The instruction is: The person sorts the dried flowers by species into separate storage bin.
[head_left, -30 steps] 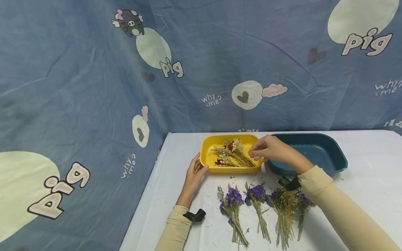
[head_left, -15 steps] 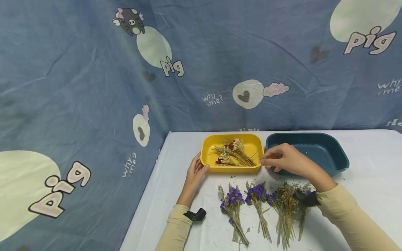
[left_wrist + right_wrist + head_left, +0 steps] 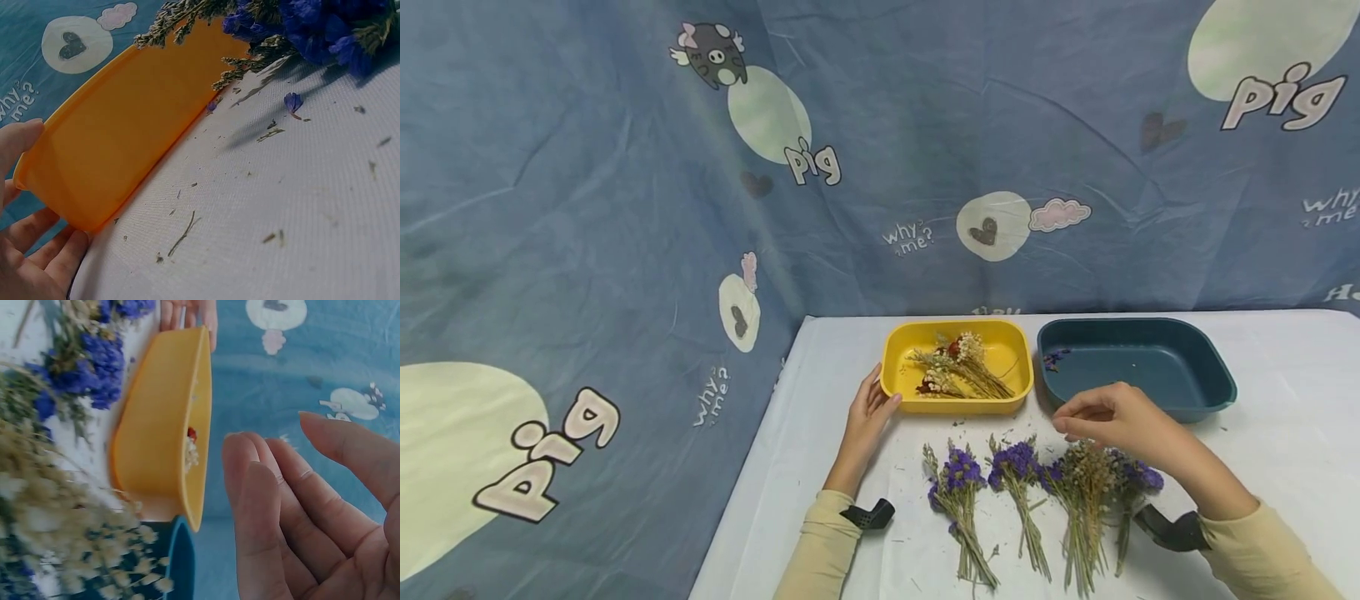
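My left hand (image 3: 863, 423) holds the front left corner of a yellow plastic basin (image 3: 957, 407); in the left wrist view its thumb lies at the rim and the fingers against the lower side. Several small dried bouquets (image 3: 962, 367) with cream and red blooms lie inside. My right hand (image 3: 1131, 421) hovers over the front edge of a teal basin (image 3: 1157, 367), above dried flowers on the table. Its fingers are loosely bent, with nothing between thumb and fingertips in the right wrist view. A few purple petals (image 3: 1055, 360) lie in the teal basin's left end.
Purple-flowered dried bunches (image 3: 961, 500) lie in a row on the white table (image 3: 805, 467), among them a purple bunch (image 3: 1018, 492) and a tan bunch (image 3: 1084, 500). Bits of stem and petal are scattered about. A blue printed cloth (image 3: 880, 167) hangs behind and at left.
My right hand has drawn back from over the yellow basin, toward the right and nearer to me. Purple petals now show in the teal basin. The left hand has stayed put.
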The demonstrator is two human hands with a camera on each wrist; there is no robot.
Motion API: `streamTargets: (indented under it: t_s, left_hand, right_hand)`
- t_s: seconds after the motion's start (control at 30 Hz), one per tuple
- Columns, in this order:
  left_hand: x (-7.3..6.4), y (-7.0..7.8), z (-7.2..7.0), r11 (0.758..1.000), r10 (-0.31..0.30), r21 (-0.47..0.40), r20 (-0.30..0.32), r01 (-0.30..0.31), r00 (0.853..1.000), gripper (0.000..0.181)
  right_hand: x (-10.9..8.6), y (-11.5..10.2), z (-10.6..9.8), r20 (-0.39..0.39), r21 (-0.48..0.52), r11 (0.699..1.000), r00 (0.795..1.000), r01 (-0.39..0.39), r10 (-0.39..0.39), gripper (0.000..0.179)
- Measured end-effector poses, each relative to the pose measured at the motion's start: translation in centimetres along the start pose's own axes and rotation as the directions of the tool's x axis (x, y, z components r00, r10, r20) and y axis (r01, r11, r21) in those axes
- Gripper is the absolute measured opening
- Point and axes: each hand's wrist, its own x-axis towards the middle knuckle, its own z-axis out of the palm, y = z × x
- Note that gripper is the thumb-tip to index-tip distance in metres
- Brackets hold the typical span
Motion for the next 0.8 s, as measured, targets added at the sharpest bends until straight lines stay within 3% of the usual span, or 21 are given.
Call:
streamTargets:
  t_s: [0.23,0.53,0.8]
  left_hand:
    - [0.0,0.0,0.0,1.0,0.0,-0.002,-0.003,0.0,1.0,0.071]
    - [0.0,0.2,0.1,1.0,0.004,0.006,0.001,-0.004,1.0,0.072]
    - [-0.1,0.2,0.0,1.0,0.002,0.006,0.002,-0.002,1.0,0.07]
  right_hand:
    - [-1.8,1.2,0.7,0.002,-0.002,1.0,1.0,-0.002,0.002,0.026]
    - [-4.0,3.2,1.4,0.027,0.048,0.995,0.996,-0.085,0.083,0.025]
    - [-5.6,5.0,2.4,0.028,0.114,0.991,0.997,-0.073,0.07,0.024]
